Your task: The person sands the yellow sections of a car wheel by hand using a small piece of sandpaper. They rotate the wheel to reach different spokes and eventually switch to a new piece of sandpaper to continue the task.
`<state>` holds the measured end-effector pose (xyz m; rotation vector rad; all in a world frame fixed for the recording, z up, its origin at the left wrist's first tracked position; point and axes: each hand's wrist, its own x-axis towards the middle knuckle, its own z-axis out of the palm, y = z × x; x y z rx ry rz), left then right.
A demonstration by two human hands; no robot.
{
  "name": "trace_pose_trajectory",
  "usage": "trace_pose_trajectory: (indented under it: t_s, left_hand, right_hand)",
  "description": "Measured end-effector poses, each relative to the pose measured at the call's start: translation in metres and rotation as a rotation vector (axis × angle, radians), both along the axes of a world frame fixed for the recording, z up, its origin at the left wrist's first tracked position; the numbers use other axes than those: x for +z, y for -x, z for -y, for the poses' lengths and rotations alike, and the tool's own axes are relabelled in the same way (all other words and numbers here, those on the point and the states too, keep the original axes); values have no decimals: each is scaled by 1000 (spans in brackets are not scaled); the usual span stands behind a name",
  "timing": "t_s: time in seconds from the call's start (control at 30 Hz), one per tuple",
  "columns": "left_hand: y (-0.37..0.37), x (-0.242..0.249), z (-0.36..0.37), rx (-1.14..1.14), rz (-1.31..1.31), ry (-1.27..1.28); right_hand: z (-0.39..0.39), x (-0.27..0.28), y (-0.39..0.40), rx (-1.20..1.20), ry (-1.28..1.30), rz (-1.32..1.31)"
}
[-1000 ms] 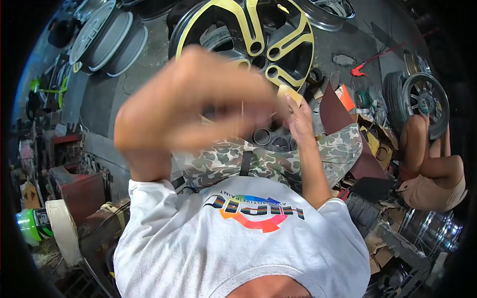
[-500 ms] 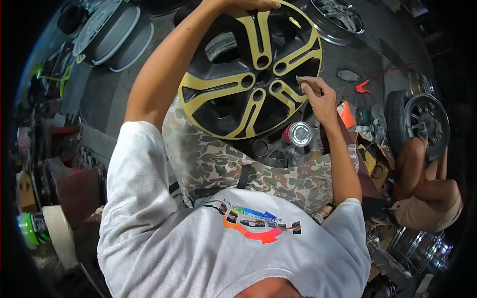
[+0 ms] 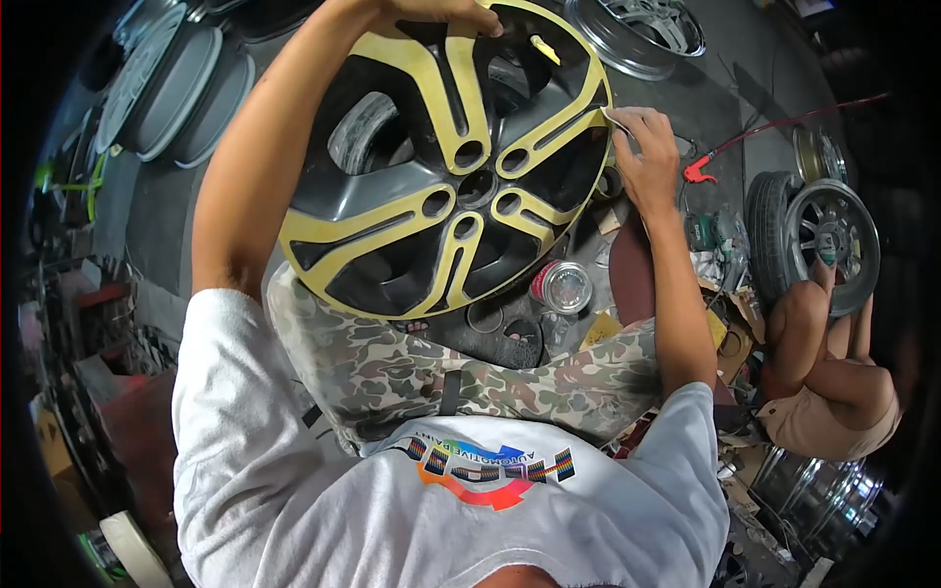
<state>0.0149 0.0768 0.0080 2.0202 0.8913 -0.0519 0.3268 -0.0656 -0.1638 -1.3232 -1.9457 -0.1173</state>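
Observation:
A black alloy wheel (image 3: 477, 188) with yellow-covered spoke faces and lip leans over my lap, tilted toward me. At its top edge my left hand (image 3: 453, 10) is closed on the rim, fingers over the lip. My right hand (image 3: 647, 157) pinches a thin, folded pale piece (image 3: 610, 120) at the wheel's right edge, by the end of a yellow spoke. Mostly hidden by the fingers, that piece may be sandpaper. A yellow strip (image 3: 545, 50) stands loose near the upper right of the lip.
A lidded jar (image 3: 566, 287) stands below the wheel. At right, a red air gun (image 3: 699, 169) lies on the floor, and another person's hand (image 3: 825, 257) is on a wheel with tyre (image 3: 853, 230). Silver rims (image 3: 647, 34) lie behind; grey rims (image 3: 176, 88) stand at left.
The wheel has shifted left and lower in view. My right hand has moved up along its right side, from a lower spoke to the outer edge. My left hand keeps its hold on top.

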Motion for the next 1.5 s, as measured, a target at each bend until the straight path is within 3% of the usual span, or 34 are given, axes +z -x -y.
trace_pose_trajectory:
  t_s: [0.2, 0.4, 0.47, 0.6, 0.73, 0.97, 1.07, 1.13, 1.3, 1.4, 1.47, 1.5]
  left_hand:
    - [1, -10, -7, 15, -15, -108]
    - [2, -11, -5, 25, 28, -47]
    - [1, -11, -7, 19, 49, -19]
    - [1, -12, -6, 33, 55, -12]
    - [0, -14, -7, 29, 43, -54]
    - [-1, -12, -1, 78, 19, 22]
    - [0, -12, -4, 42, 37, -97]
    - [0, -11, -7, 37, 25, 24]
    - [4, -17, -8, 25, 58, 12]
    - [1, -10, -3, 59, 28, 3]
    - [-1, -9, -2, -9, 35, -60]
    - [-1, -7, -2, -18, 35, -56]
  right_hand:
    - [-11, -13, 4, -59, -27, 67]
    - [-6, -3, 11, -26, -31, 125]
    - [-11, -7, 2, -121, -30, 146]
    - [-6, -6, 19, -37, -48, 103]
    - [-10, -17, 8, -164, -44, 115]
    - [-5, -15, 20, -115, -66, 81]
    - [-9, -18, 9, -186, -33, 113]
    - [-7, -16, 15, -156, -39, 89]
    - [-9, -25, -3, -168, -25, 82]
    - [-9, -15, -7, -196, -2, 53]
    - [-3, -9, -3, -187, 101, -246]
    - [-2, -10, -1, -197, 103, -247]
